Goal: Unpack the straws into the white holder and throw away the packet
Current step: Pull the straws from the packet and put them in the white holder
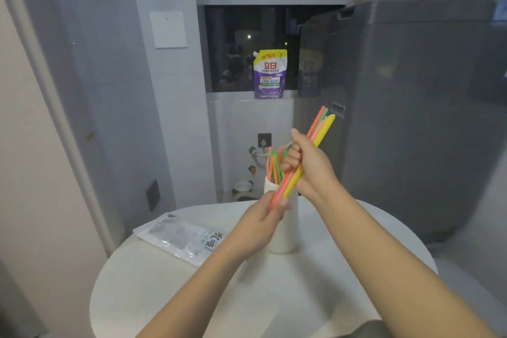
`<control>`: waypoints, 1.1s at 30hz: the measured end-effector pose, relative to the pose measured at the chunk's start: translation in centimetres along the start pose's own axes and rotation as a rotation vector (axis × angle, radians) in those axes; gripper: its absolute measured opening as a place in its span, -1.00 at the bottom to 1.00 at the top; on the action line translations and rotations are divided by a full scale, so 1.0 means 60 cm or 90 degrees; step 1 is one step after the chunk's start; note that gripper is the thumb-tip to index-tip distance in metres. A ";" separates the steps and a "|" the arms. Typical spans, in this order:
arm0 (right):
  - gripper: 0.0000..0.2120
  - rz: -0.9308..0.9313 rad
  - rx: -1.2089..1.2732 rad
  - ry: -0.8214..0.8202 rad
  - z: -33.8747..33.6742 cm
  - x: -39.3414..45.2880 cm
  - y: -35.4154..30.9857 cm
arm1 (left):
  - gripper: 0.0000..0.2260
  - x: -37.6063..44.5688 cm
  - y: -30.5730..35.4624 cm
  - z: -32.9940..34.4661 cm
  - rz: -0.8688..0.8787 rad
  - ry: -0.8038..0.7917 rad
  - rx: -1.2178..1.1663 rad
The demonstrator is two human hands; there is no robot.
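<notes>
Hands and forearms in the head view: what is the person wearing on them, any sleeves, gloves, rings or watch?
Nothing is worn that shows. The left hand and right hand are bare, without gloves, and no ring is visible. Both forearms are bare as far as the bottom edge of the picture: no sleeve cuff, watch or bracelet at either wrist. The fingernails look short and unpainted, though the picture is soft.

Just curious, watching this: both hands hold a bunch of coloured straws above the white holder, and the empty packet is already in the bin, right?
Not quite. The head view shows the packet lying on the table, left of the white holder.
</notes>
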State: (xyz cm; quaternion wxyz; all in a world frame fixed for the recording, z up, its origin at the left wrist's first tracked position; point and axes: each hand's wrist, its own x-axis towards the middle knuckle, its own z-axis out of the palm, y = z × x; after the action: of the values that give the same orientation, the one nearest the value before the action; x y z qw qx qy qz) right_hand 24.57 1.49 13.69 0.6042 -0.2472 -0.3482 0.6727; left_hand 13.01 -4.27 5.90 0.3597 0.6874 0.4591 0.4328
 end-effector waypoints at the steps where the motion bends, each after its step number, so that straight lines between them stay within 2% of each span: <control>1: -0.51 0.022 0.004 -0.029 -0.002 0.003 -0.011 | -0.79 0.011 0.006 0.000 0.018 -0.006 0.015; 4: -0.50 0.071 -0.004 -0.090 -0.005 0.013 -0.039 | -0.77 0.041 0.022 -0.001 0.047 -0.053 -0.015; 6: -0.46 0.040 -0.004 -0.074 -0.001 0.023 -0.054 | -0.79 0.062 0.032 0.002 0.060 -0.069 -0.006; 8: -0.47 -0.026 -0.038 -0.030 0.008 0.032 -0.070 | -0.80 0.084 0.038 0.004 0.086 -0.042 0.033; 11: -0.53 -0.135 -0.121 0.035 0.022 0.044 -0.102 | -0.71 0.109 0.030 -0.005 0.151 0.135 0.102; 13: -0.55 -0.187 -0.168 0.062 0.028 0.052 -0.121 | -0.72 0.120 0.019 -0.016 0.169 0.267 0.124; 14: -0.56 -0.203 -0.183 0.069 0.029 0.057 -0.128 | -0.71 0.128 0.012 -0.021 0.166 0.292 0.139; 16: -0.57 -0.217 -0.200 0.076 0.033 0.064 -0.134 | -0.52 0.143 0.002 -0.031 0.124 0.219 0.134; 18: -0.57 -0.228 -0.211 0.083 0.033 0.073 -0.135 | -0.28 0.162 0.000 -0.036 0.047 0.103 0.056; 20: -0.59 -0.245 -0.230 0.094 0.029 0.083 -0.133 | -0.17 0.183 -0.005 -0.036 -0.002 0.031 -0.034; 22: -0.60 -0.262 -0.236 0.096 0.023 0.091 -0.132 | -0.22 0.199 -0.015 -0.033 -0.023 -0.006 -0.096; 28: -0.56 -0.268 -0.186 0.108 0.012 0.111 -0.128 | -0.77 0.221 -0.036 -0.016 -0.017 0.035 -0.133; 33: -0.66 -0.268 -0.256 0.115 0.018 0.120 -0.100 | -0.74 0.219 -0.041 -0.008 -0.021 0.039 -0.202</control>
State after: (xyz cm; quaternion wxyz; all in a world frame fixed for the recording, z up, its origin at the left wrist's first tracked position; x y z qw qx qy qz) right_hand 26.53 8.59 19.60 0.6981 -0.3428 -0.4627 0.4256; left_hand 14.47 8.94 7.36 0.4567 0.6007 0.4071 0.5147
